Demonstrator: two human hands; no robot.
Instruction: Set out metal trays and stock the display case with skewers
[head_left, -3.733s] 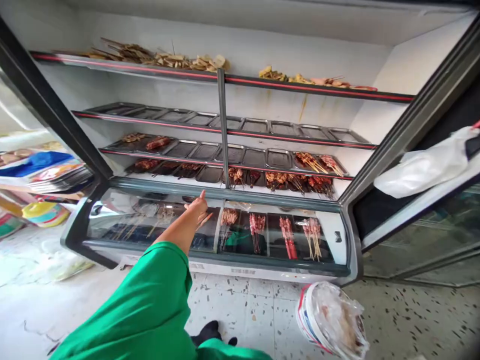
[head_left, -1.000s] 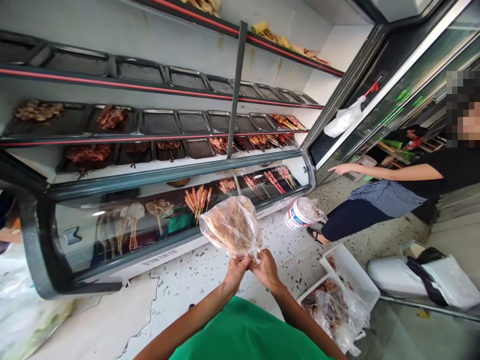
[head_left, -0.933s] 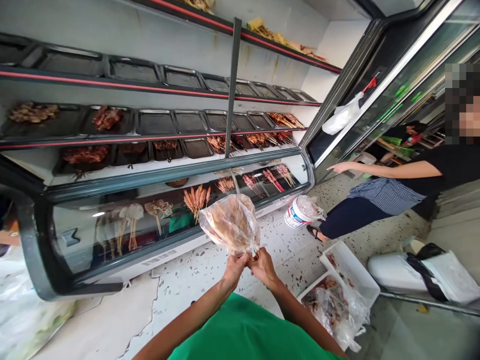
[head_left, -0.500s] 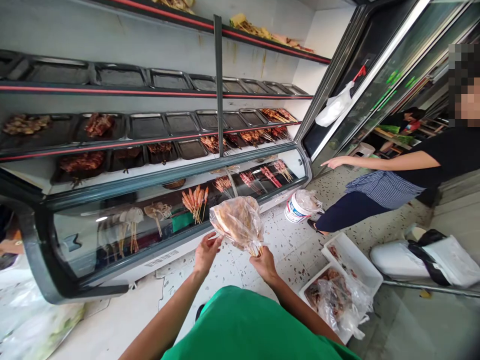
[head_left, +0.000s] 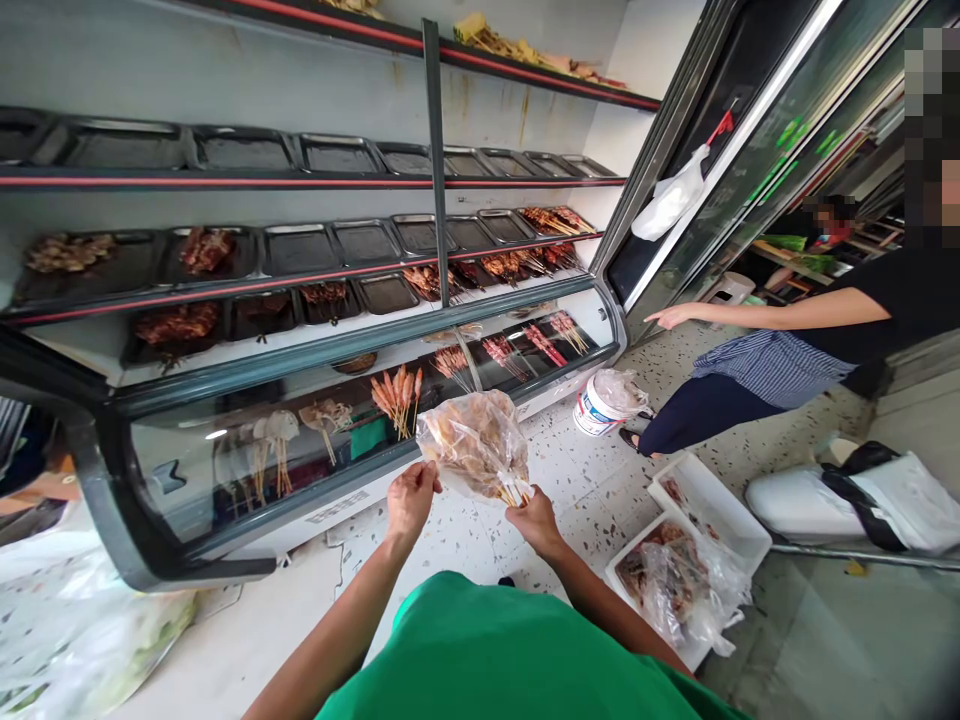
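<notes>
My right hand [head_left: 536, 520] is closed round the wooden sticks of a bunch of skewers [head_left: 514, 493]. Pale brown food on their upper ends is covered by a clear plastic bag [head_left: 474, 440]. At the bag's lower left edge my left hand [head_left: 411, 498] has its fingers curled into a pinch, apparently on the plastic. The bundle is tilted up to the left, in front of a glass-fronted display case [head_left: 300, 470]. Behind the glass lie orange-pink skewers [head_left: 397, 395], white fan-shaped skewers [head_left: 276, 430] and red meat skewers [head_left: 541, 343].
Shelves above hold metal trays [head_left: 300, 250], some with meat. On the floor stand a white bucket [head_left: 596, 412] and white bins [head_left: 630, 590] with bagged meat. A person [head_left: 772, 350] at the right points toward the case. A plastic bag of greens [head_left: 142, 640] lies lower left.
My left fingers have drawn together at the bag's edge, where they were spread before. The bagged skewers have turned slightly in my right hand. The view has shifted a little.
</notes>
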